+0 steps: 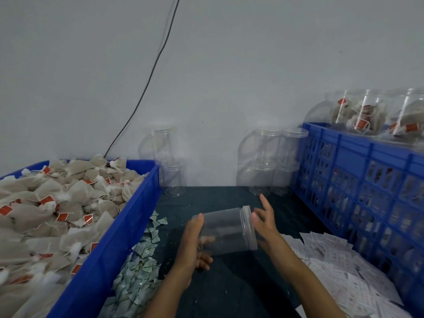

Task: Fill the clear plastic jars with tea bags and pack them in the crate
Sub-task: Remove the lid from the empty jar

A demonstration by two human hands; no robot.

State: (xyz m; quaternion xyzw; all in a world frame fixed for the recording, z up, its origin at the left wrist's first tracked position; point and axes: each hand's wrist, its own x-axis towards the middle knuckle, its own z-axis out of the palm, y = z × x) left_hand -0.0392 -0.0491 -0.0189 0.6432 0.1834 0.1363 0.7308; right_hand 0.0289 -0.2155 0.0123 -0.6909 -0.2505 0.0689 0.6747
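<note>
Seen from the head camera, a person holds a clear plastic jar (pixel 228 229) on its side above the middle of a table (pixel 241 283) covered in dark cloth. The left hand (pixel 193 245) grips the jar near its base, thumb on top and fingers curled underneath. The right hand (pixel 263 222) is at the jar's wide mouth, fingers spread and mostly straight, one pointing up; whether it touches the rim cannot be told through the blur. The jar looks empty.

Along the table's left edge stands a blue tub (pixel 110 244) heaped with tea bags (pixel 52 210), pale pouches with red tags. Just beside the tub's right wall, a drift of small green-and-white packets (pixel 137 265) lies on the cloth. Near the right front corner, white printed slips (pixel 330 265) are scattered in a loose pile.

On the table's right edge sits a blue slatted crate (pixel 358 184). Filled jars (pixel 367 113) of tea bags rise above its top rim at the far right.

At the back edge, against the grey wall (pixel 229 65), empty jars are stacked two high: one stack (pixel 167 159) just behind the tub's far corner, a cluster (pixel 273 161) just beside the crate's near corner. A dark cable (pixel 146 86) runs down the wall to behind the tub.
</note>
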